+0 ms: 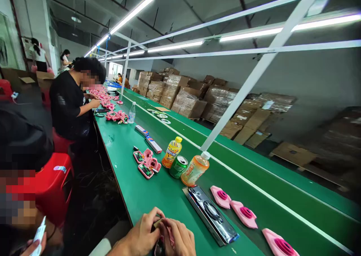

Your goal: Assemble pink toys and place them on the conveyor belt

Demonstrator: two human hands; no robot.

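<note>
At the bottom middle, over the near edge of the green table (121, 165), my left hand (141, 231) and my right hand (180, 237) meet with fingers curled round one small thing. Only dark and pinkish bits of it show between the fingers, so its kind stays hidden. Right of my hands lies a shiny dark flat pack (211, 214) with round shapes on its face. Beyond it are three pink camera-shaped pieces with magenta rings, the nearest (280, 244) at the frame's bottom. Ahead, opened pink shells (149, 163) show green circuit boards.
An orange-drink bottle (196, 169), a green can (178, 167), a yellow-capped bottle (172, 152) and narrow boxes (153, 144) stand or lie ahead. At left, one person holds a white tube (38, 237) near a red stool (56, 188); another (73, 101) works farther along. A white post (251, 79) slants upward.
</note>
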